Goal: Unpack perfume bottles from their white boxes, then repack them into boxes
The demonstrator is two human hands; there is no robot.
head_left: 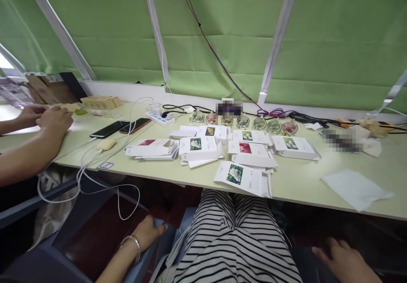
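My left hand (148, 234), with a silver bangle on the wrist, lies on a blue-grey chair armrest beside my left thigh. Its thumb is held apart and nothing is seen in it; some fingers are partly hidden. To the right of my lap, below the table edge, my right hand (345, 259) hangs open with its fingers apart. In front of me, flattened white cartons with flower pictures lie in several small stacks; the nearest white carton (251, 181) reaches the table's front edge. Behind them stands a row of small round glass bottles (260, 123).
A co-worker's hands (54, 119) are at the table's left end. Two phones (110, 129), a yellowish case (106, 144) and white cables lie nearby. A power strip (160, 118) sits behind. At right are a white tissue (356, 187) and black cables (311, 119).
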